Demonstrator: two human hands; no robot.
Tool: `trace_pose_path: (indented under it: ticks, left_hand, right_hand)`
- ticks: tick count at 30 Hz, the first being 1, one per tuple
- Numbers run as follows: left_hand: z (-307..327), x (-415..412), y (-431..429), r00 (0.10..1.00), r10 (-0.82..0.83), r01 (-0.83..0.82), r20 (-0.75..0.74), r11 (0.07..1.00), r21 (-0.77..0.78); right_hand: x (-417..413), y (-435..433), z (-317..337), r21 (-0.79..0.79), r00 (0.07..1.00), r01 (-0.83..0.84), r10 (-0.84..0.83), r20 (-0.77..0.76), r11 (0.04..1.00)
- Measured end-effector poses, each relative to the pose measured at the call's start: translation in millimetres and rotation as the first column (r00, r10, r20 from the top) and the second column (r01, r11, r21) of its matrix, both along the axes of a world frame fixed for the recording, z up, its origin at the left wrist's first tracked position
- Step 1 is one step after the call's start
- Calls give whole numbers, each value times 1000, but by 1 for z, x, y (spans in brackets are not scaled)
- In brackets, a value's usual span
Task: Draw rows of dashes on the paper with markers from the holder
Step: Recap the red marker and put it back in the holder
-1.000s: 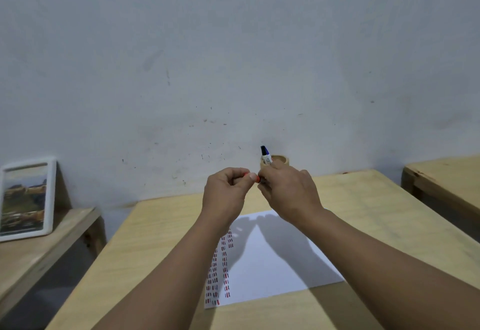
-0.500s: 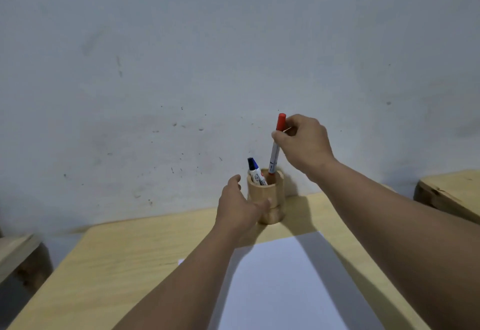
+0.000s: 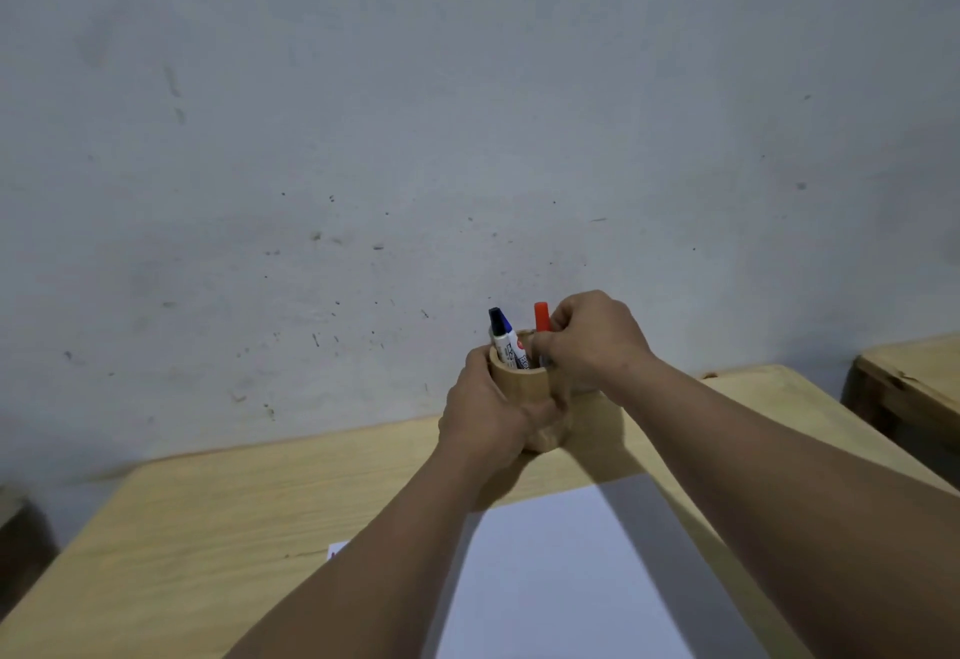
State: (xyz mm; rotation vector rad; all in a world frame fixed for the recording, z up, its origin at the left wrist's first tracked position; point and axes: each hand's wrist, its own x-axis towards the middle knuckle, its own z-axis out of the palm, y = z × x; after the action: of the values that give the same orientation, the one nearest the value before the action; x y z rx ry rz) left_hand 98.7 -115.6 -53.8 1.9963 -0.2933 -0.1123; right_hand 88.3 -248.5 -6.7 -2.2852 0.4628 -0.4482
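— So, what is the desk like?
— Pale wood with a fine grain, its far edge close against a wall (image 3: 363, 113) of grey-white plaster flecked with dark specks and scuffs. The wooden table (image 3: 234, 528) carries a white sheet of paper (image 3: 561, 580) near the front, partly under the forearms' shadow. Another wooden surface (image 3: 914, 372) shows at the right edge.
— And the holder?
— A round wooden marker holder (image 3: 519, 388) stands near the table's far edge, close to the wall. The left hand (image 3: 488, 414) is wrapped around its side, fingers closed against the wood.
— The markers?
— A blue-capped marker (image 3: 503, 331) leans inside it. The right hand (image 3: 592, 341) pinches a red-capped marker (image 3: 542, 316) just below the cap, its lower part down in the holder
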Motion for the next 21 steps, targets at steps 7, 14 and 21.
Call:
trace_pose_path:
  ticks: [7,14,21]
  left_hand:
    - [9,-11,4,1000,-26,27,7,999,-24]
    - [35,-29,15,998,-43,43,41,999,-2]
    - [30,-105,66,979,-146,127,144,983,132]
  right_hand:
    - [-9,1,2,34,999,27,-29,35,999]
    - [-35,-4,9,97,997,40,-46,64,995]
    - [-134,9,7,230,978,-79,31,206,970]
